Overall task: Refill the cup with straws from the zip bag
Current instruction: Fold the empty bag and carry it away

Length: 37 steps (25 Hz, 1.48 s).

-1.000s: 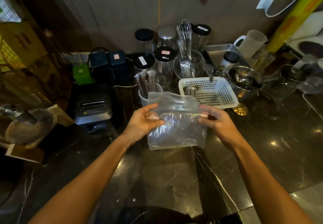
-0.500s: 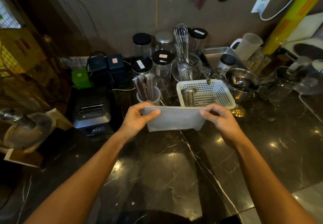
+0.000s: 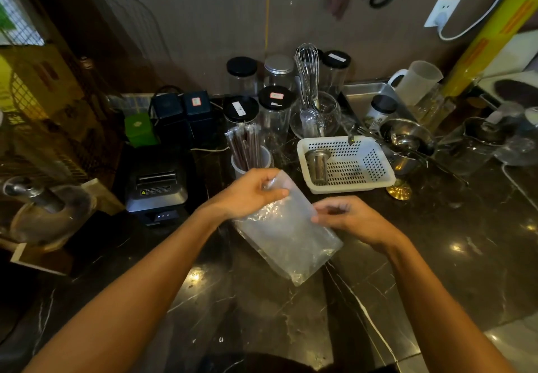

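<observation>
Pinching the bag (image 3: 286, 235) at its top corner, the left hand (image 3: 250, 193) holds it above the table (image 3: 262, 314); the right hand (image 3: 353, 219) grips its right edge near the cup (image 3: 251, 163) of straws (image 3: 244, 146).

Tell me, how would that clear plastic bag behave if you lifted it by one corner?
The zip bag would probably flop and sag: it already creases where the left hand pinches its top. It looks empty and see-through, so likely very light. Its glossy film may be slippery, so the right hand at its edge probably helps steady it.
</observation>
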Available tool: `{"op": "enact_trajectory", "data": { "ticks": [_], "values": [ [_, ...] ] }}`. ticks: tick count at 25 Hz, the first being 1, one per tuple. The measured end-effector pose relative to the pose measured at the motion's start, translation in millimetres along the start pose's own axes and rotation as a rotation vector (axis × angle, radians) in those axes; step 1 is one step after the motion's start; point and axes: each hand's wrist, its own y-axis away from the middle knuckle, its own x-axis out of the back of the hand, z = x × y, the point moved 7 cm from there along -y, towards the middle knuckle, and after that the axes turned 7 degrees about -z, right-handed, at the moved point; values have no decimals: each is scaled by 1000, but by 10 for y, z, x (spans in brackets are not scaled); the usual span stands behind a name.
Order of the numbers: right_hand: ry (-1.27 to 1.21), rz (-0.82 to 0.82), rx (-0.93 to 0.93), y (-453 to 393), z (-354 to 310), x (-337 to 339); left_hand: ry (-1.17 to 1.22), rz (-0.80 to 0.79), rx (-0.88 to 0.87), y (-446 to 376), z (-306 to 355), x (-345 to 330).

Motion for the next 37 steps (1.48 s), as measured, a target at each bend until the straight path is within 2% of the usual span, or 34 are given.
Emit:
{"op": "enact_trajectory", "data": {
  "ticks": [2, 4, 7, 9, 13, 17, 19, 21, 26, 29, 33, 37],
  "values": [
    [-1, 8, 11, -10, -2, -52, 20, 2, -38, -10, 45, -32],
    [-21, 94, 43, -3, 18, -6, 110, 115, -23, 44, 2, 42],
    [-165, 204, 62, 17, 96, 97, 301, 281, 97, 196, -279, 151],
    [-272, 255, 74, 17, 128, 141, 440, 276, 166, 255, -461, 99],
    [-364, 310, 60, -38, 162, 100, 603, 132, 182, 217, -535, -239],
    [-341, 307, 26, -22, 237, 91, 663, 272, 187, 180, -594, -285],
    [-300, 280, 6, 17, 267, 88, 655, 293, 177, 161, -602, -263],
    [-301, 252, -13, 47, 295, 55, 632, 262, 175, 139, -576, -282],
    [-349, 287, -18, 98, 390, 71, 620, 61, 188, 115, -518, -446],
    [-437, 263, -1, 152, 418, 64, 659, 15, 182, 99, -504, -474],
    [-546, 320, -12, 227, 533, 116, 625, -24, 175, 42, -448, -527],
    [-662, 351, 7, 296, 611, 144, 782, -65, 161, -6, -367, -622]
  ]
}}
